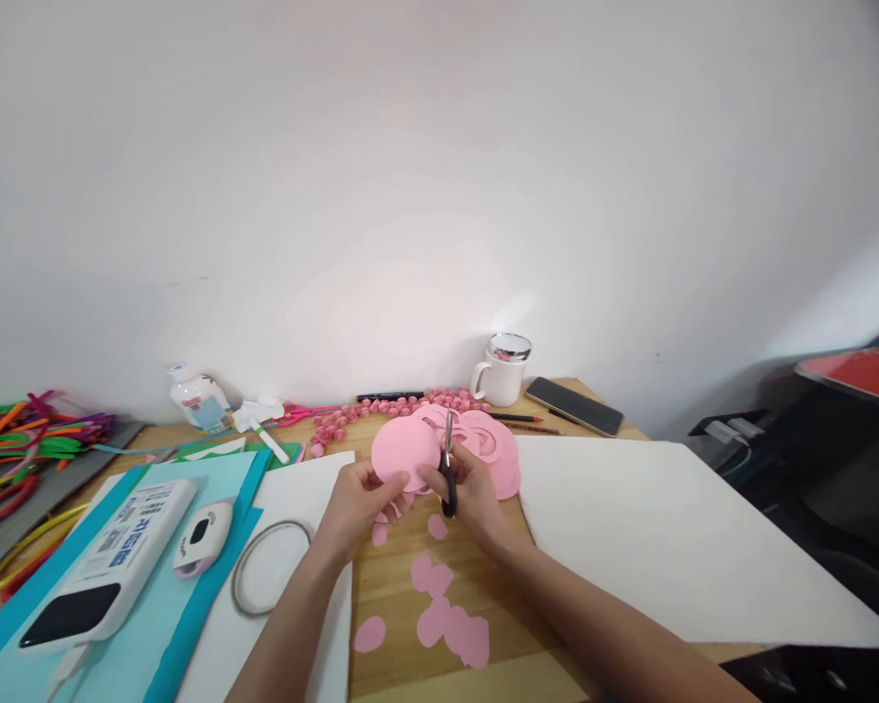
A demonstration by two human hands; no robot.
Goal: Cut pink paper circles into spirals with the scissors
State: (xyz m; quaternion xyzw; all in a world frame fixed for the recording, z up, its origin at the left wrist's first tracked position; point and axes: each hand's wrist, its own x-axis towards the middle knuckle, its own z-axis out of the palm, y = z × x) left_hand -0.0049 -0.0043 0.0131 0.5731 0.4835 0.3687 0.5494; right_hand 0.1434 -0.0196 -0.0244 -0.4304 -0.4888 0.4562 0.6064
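Observation:
My left hand (362, 500) pinches the lower edge of a round pink paper disc (405, 451), held up above the desk. In my right hand (476, 493) is a pair of scissors (449, 478) with black handles, blades pointing up beside the disc's right edge. The right thumb also reaches the paper. Behind both hands lies a heap of pink paper pieces with curved cut-outs (504, 464). Small pink paper scraps (434, 622) are scattered on the wooden desktop below. Whether the blades are apart is hard to make out.
A white mug (505, 369) and a phone (575, 405) stand at the back right. White boards (674, 537) flank the work area. Leftward are a roll of tape (241, 576), a power bank (109, 566), a bottle (199, 398) and colourful pipe cleaners (33, 434). Small pink rolled pieces (337, 422) line the back.

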